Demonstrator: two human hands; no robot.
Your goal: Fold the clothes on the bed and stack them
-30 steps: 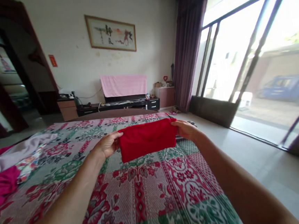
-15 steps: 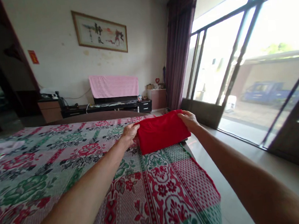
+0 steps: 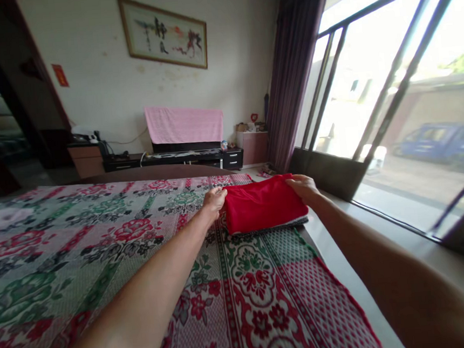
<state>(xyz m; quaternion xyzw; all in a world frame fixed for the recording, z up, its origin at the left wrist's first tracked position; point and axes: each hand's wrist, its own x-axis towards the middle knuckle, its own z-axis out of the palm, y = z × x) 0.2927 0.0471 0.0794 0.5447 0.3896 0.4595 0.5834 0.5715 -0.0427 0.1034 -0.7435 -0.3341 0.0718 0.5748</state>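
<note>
A folded red cloth (image 3: 265, 204) lies near the right edge of the table, on top of a dark grey folded cloth (image 3: 301, 221) whose edge shows beneath it. My left hand (image 3: 215, 201) pinches the red cloth's far left corner. At its far right corner, my right hand (image 3: 303, 186) grips the same cloth, fingers partly hidden behind it. A patterned red, green and grey cover (image 3: 143, 268) is spread under everything.
At the left edge of the table lies a pale cloth (image 3: 4, 216). Beyond the table stand a low black cabinet (image 3: 233, 159) and a screen draped with a pink towel (image 3: 185, 125). Glass doors (image 3: 371, 91) are on the right.
The red cloth is lower and flatter over the grey one, whose edge shows more. Both hands still hold its corners. The whole view has shifted slightly.
</note>
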